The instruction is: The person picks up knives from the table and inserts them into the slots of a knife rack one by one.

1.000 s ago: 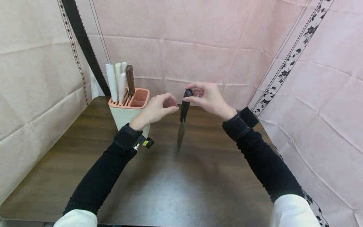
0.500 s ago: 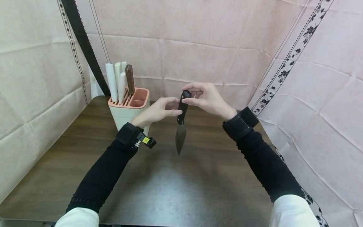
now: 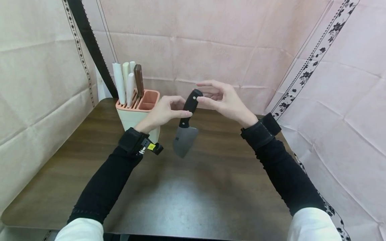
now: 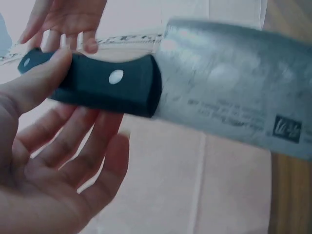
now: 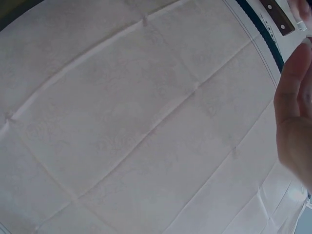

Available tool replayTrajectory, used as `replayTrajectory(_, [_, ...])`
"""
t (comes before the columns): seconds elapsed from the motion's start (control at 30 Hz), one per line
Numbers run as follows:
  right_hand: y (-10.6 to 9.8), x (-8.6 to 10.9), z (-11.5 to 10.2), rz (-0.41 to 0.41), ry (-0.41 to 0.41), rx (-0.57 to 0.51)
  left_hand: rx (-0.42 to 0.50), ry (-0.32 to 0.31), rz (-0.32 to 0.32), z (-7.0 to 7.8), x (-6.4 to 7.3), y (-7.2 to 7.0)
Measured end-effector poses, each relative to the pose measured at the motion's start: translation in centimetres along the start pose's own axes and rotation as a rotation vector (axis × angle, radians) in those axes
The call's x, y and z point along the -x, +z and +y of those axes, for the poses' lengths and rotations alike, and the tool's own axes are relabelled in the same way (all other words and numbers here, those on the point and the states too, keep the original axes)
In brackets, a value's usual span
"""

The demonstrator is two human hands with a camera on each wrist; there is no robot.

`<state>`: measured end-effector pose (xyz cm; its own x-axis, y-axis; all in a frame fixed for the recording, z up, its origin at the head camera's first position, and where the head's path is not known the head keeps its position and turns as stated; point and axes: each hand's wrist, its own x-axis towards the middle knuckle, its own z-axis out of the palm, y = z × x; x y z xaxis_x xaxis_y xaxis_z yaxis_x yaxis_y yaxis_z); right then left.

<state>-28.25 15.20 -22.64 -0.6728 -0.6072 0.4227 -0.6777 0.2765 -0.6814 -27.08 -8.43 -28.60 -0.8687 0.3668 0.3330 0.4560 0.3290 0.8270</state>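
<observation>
A broad-bladed kitchen knife (image 3: 184, 140) with a black riveted handle hangs in the air, blade downward and tilted. My left hand (image 3: 163, 112) pinches the handle's middle, the thumb lying on the near side. In the left wrist view the handle (image 4: 102, 85) and the blade's dark logo are close up. My right hand (image 3: 223, 100) is beside the handle's top end, its fingers loosely extended and spread off it; the thumb tip is next to the end, and contact cannot be made out. The right wrist view catches the right hand (image 5: 295, 107) at its edge.
A pale green knife block (image 3: 132, 120) with an orange slotted top stands at the back left, holding several knives with white, green and brown handles (image 3: 139, 80). Below lies the brown wooden table (image 3: 181, 201). Pink cloth (image 3: 211, 43) hangs behind and at both sides.
My left hand has come to the handle and taken hold of it. The knife has turned its broad side to view and tilted. The right fingers have loosened from the handle's end.
</observation>
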Motion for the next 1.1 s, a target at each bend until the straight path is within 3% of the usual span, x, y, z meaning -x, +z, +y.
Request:
replayTrajectory(0.2, [-0.3,0.6,1.0,0.027,0.021,-0.092,-0.071,-0.008,0.281,0.5,1.0,-1.8])
replayTrajectory(0.4, [-0.4,0.7,1.8,0.058,0.004,-0.076,-0.155,0.014,0.521,2.2,1.6,-3.9])
replayTrajectory(0.7, [-0.2,0.8,2.4,0.074,0.025,-0.082,-0.259,0.032,0.736,5.0,2.3,-7.7])
replayTrajectory(0.93, [0.1,0.8,2.9,0.071,0.063,-0.089,-0.243,0.017,0.849,6.2,3.2,-10.4])
replayTrajectory(1.1, [0.3,0.8,3.3,0.072,0.065,-0.094,-0.218,0.033,0.919,6.9,3.7,-11.6])
